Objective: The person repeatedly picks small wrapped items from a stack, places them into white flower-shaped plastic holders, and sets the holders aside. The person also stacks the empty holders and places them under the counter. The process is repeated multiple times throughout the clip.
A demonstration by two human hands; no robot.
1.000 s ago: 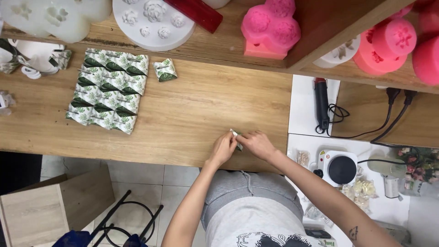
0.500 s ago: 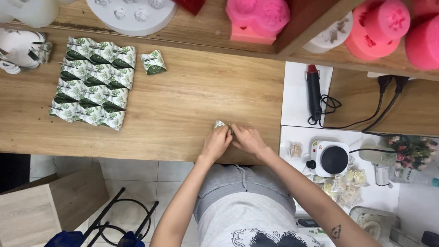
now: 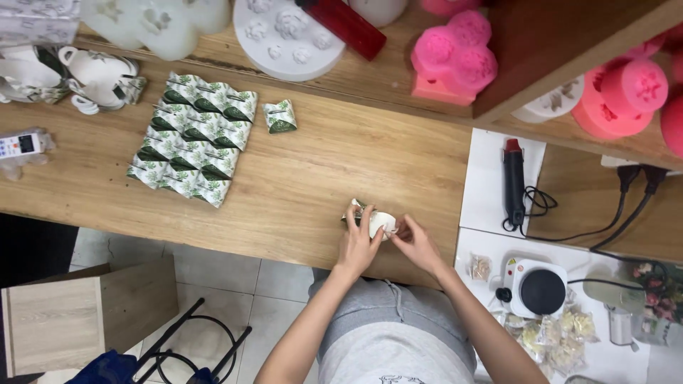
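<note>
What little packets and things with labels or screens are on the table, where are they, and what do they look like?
Packet in both hands: near table edge, small, white with green leaves.
Left hand and right hand pinch it.
Packet rows: table's left, leafy green-white squares.
Single packet: just right of rows, same print.
Remote: far left, white, small screen.

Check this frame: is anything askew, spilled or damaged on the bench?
Nothing is spilled or broken. One leaf-print packet lies tilted, apart from the neat block of packets. Both hands, left and right, hold a small white piece.
</note>
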